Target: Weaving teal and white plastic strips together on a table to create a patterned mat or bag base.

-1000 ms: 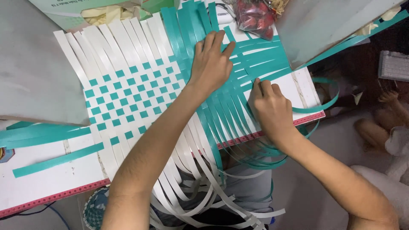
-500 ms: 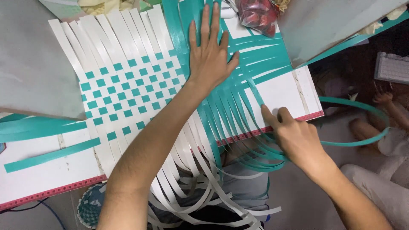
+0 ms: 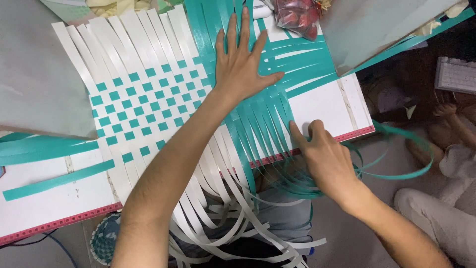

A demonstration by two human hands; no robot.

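Left hand (image 3: 243, 64): fingers spread wide, palm flat, pressing down on the teal strips (image 3: 270, 124) where they fan out beside the woven part.

Right hand (image 3: 325, 154): fingers drawn narrow, tips pinching what appears to be one teal strip at the near edge of the white board (image 3: 322, 106); the exact strip is hard to tell.

Woven mat (image 3: 144, 104): white and teal check, lying just to the outer side of the left hand, flat on the board.

White strips (image 3: 218, 198): loose ends running under the left forearm and hanging off the counter edge.

Teal loop (image 3: 406, 154): slack strip curling in the air beyond the right hand.

Red packet (image 3: 297, 15): past the left fingertips, at the board's far edge.

Grey sheet (image 3: 34, 84): well outside the left arm.
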